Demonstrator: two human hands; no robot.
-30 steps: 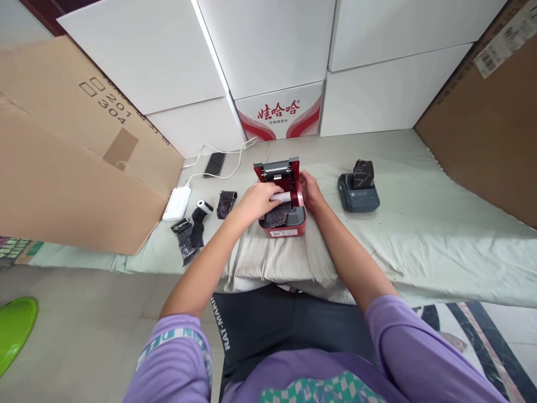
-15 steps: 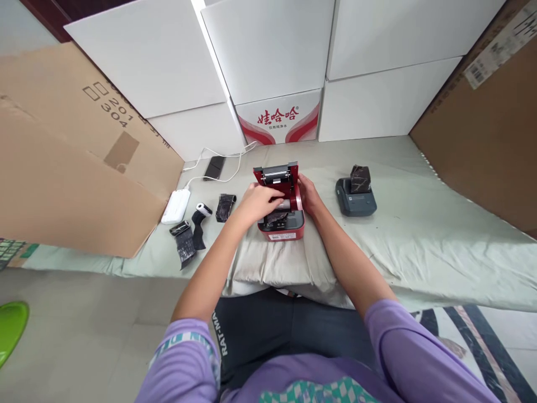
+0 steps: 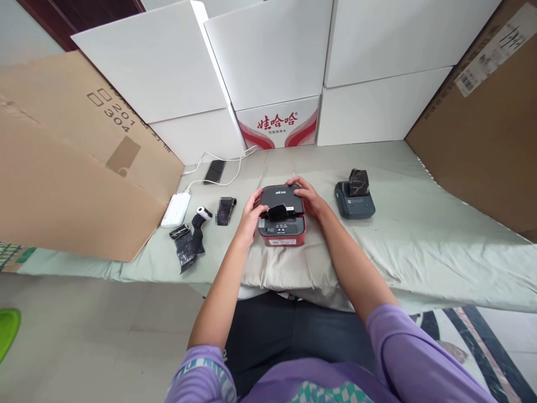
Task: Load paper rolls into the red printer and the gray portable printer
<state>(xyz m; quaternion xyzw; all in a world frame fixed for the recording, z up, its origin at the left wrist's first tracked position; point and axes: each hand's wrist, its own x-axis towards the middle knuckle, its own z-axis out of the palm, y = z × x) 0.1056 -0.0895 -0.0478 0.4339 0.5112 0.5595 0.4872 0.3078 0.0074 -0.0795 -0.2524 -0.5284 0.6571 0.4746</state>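
Observation:
A small red label printer (image 3: 282,221) with a dark grey lid sits on a pale green cloth (image 3: 398,224) in front of me. The lid is down, and a strip of dark label tape (image 3: 277,212) sticks out of its slot. My left hand (image 3: 250,210) grips the printer's left side with the fingers curled round the lid's edge. My right hand (image 3: 307,195) lies over the lid's back right corner, fingers spread on top.
A second, dark blue printer (image 3: 354,202) with a dark roll on it stands to the right. To the left lie a dark roll (image 3: 226,210), a handheld scanner (image 3: 198,225), a white power bank (image 3: 177,209) with cable and a phone (image 3: 215,170). Cardboard boxes and white boxes stand around.
The printer's lid, open before with a white roll showing inside, is now down. My left hand left the roll bay for the printer's side; my right hand moved onto the lid.

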